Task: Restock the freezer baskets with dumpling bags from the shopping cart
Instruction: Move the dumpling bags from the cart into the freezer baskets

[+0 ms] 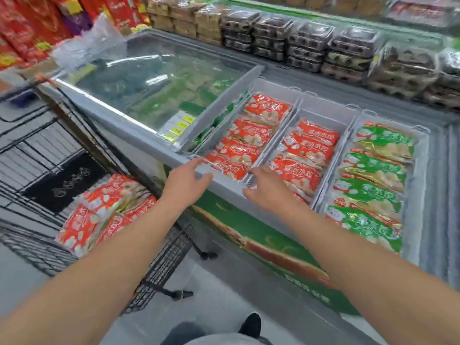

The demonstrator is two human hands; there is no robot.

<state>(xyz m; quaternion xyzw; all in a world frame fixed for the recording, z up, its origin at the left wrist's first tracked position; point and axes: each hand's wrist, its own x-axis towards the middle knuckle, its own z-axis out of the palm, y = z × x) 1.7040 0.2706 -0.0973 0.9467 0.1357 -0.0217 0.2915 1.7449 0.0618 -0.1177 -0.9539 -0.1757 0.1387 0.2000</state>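
Reaching toward the near rim of the chest freezer (154, 143) with both hands, neither grip holding anything: my left hand (185, 180) has its fingers spread and relaxed at the near edge of the left wire basket (225, 125), and my right hand (267, 189) hovers with loose fingers over the rim between that basket and the middle basket (323, 115). Stock in place: left basket, a row of red dumpling bags (245, 140) overlapped front to back, filling most of its length; middle basket, a similar row of red bags (306, 155) with bare white wall at the far end; right basket (420, 150), green dumpling bags (373, 180) layered to the near edge. Stock outstanding: a heap of red dumpling bags (104, 210) lying in the shopping cart (39, 155) at my left, just beside the freezer front. By my estimate the job is well along but unfinished, since the cart load is waiting and the far ends of the red rows look able to take more. Surroundings: sliding glass lid (149, 78) drawn over the freezer's left half, yellow price tags (179, 128) near its edge; boxed goods in clear plastic trays (348, 51) stacked on the surface behind; red packaged goods (32, 26) on shelving at far left; grey tiled floor (224, 295); freezer front in green printed panel (261, 235).
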